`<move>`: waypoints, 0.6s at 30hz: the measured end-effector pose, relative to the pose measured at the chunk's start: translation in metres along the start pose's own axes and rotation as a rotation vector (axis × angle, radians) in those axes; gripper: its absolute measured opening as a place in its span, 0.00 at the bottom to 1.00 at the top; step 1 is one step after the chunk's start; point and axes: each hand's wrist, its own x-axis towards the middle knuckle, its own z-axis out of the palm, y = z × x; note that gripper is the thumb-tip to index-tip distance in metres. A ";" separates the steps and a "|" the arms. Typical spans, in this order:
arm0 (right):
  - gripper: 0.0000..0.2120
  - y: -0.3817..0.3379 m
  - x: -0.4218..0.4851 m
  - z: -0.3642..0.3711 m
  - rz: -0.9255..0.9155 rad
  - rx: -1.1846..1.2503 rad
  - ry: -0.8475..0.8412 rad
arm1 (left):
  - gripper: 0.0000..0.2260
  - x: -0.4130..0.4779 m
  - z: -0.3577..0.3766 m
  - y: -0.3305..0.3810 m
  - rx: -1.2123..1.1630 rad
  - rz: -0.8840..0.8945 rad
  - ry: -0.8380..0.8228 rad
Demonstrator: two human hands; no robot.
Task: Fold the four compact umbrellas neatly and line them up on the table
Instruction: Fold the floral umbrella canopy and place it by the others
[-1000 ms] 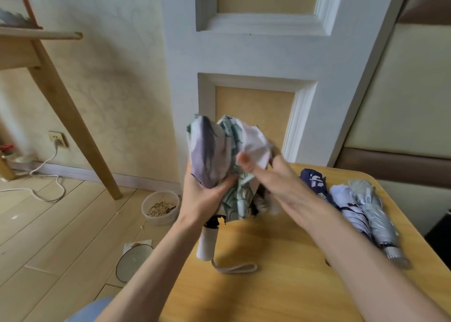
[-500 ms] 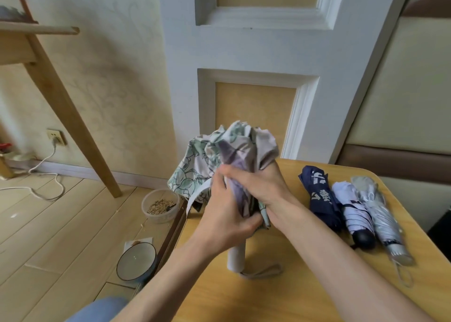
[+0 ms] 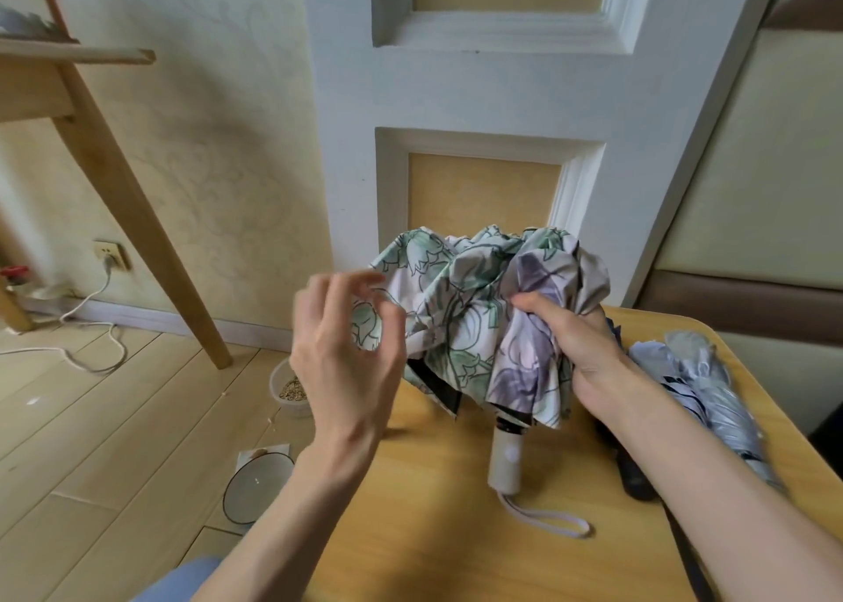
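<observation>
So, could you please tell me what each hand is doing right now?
Left hand: curled beside the floral umbrella, blurred; grip cannot be told.
Right hand: grips the floral umbrella.

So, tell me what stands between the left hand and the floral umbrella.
Nothing visible. The left hand hovers loosely curled, holding nothing, right at the left edge of the floral umbrella; whether its fingertips brush the fabric is unclear. The right hand grips the canopy from the other side.

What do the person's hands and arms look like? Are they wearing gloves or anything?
No gloves. The left hand and the right hand are bare, with no rings, watch or bracelet that I can see. The left forearm and the right forearm are bare too, and no sleeve shows anywhere in the picture.
</observation>
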 end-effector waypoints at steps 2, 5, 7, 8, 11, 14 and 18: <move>0.10 -0.001 0.000 -0.005 0.013 -0.008 -0.024 | 0.27 0.009 -0.001 -0.012 0.022 -0.133 -0.142; 0.21 -0.002 0.002 -0.008 0.058 0.019 -0.136 | 0.54 0.019 0.000 -0.016 -0.233 -0.567 -0.562; 0.27 0.000 0.005 -0.007 0.117 0.082 -0.204 | 0.60 0.018 0.004 -0.014 -0.438 -0.813 -0.754; 0.28 0.001 0.006 -0.006 0.134 0.116 -0.225 | 0.59 0.015 0.007 -0.013 -0.525 -0.875 -0.848; 0.29 0.005 0.008 0.003 0.153 0.193 -0.268 | 0.42 0.006 0.012 -0.007 -0.629 -0.922 -0.984; 0.28 0.011 0.003 0.016 0.159 0.228 -0.264 | 0.23 -0.003 0.020 0.003 -0.564 -0.939 -0.925; 0.15 0.015 -0.011 0.031 0.144 0.177 -0.246 | 0.22 -0.008 0.025 0.004 -0.754 -1.010 -0.935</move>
